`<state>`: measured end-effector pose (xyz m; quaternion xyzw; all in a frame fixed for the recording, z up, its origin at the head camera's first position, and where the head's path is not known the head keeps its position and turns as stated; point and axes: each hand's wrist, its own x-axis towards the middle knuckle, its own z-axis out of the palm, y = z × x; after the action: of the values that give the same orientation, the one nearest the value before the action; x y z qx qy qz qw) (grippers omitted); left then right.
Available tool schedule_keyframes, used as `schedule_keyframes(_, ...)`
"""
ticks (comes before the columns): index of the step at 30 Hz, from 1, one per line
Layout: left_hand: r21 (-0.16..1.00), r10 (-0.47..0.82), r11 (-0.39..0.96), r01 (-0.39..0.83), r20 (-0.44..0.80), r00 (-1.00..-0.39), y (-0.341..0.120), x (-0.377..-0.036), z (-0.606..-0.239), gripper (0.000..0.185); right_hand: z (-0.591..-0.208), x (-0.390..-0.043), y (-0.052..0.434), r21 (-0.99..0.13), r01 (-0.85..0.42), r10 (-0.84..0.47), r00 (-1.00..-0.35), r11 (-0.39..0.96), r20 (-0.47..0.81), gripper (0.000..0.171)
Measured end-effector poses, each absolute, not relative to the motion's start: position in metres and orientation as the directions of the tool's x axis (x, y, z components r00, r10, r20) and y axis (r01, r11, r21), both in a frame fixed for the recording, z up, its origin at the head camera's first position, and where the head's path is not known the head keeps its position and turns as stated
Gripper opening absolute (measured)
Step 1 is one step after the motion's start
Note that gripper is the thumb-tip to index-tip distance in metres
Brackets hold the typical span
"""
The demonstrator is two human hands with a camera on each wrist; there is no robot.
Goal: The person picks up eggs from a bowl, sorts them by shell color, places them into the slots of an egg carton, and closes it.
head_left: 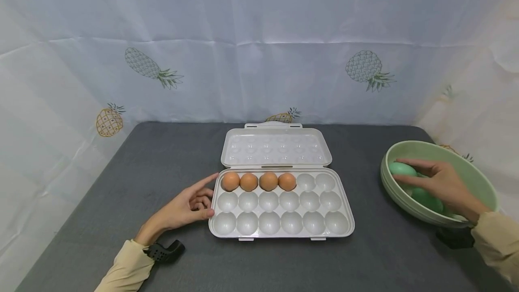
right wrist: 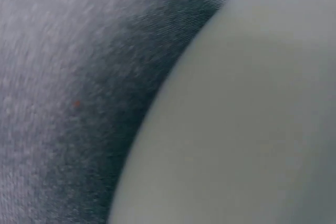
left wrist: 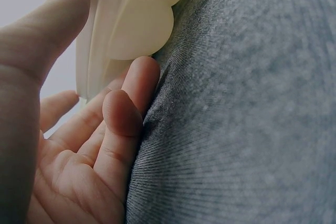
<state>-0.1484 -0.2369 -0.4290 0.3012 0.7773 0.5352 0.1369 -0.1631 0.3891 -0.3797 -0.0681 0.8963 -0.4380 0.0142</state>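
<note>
A white plastic egg tray (head_left: 281, 233) lies with its hinged lid (head_left: 275, 145) swung back behind it. Several brown eggs (head_left: 269, 181) fill the left part of its rear row; the other hollows hold nothing. My left hand (head_left: 182, 208) rests at the tray's left side, index finger and thumb spread along the rim. In the left wrist view the remaining fingers (left wrist: 123, 114) bend loosely beside the tray's underside. Inside a pale green bowl (head_left: 421, 148) at the right, my right hand (head_left: 446, 186) grips a light green egg (head_left: 402, 169) between thumb and fingers. Below the palm sits a darker green egg (head_left: 425, 198).
Dark grey cloth (head_left: 170, 157) covers the table. A white curtain with printed pineapples (head_left: 243, 80) hangs behind and at both sides. In the right wrist view the bowl's outer wall (right wrist: 226, 129) fills much of the picture.
</note>
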Motion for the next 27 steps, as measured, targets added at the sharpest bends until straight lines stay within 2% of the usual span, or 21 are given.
schedule_keyframes(11,0.918,0.616,0.246,0.311,0.1,-0.781,-0.237,-0.149,-0.43,0.086,-0.358,-0.158,0.372,-0.812,-0.11,-0.095,-0.993,0.573,0.067,0.05)
schedule_keyframes(22,0.919,0.619,0.237,0.315,0.107,-0.778,-0.237,-0.148,-0.429,0.087,-0.342,-0.164,0.333,-0.814,-0.096,-0.124,-0.992,0.572,0.03,0.054)
schedule_keyframes(27,0.918,0.618,0.239,0.316,0.107,-0.779,-0.237,-0.149,-0.428,0.087,-0.344,-0.17,0.313,-0.847,-0.156,-0.186,-0.98,0.508,0.069,0.052)
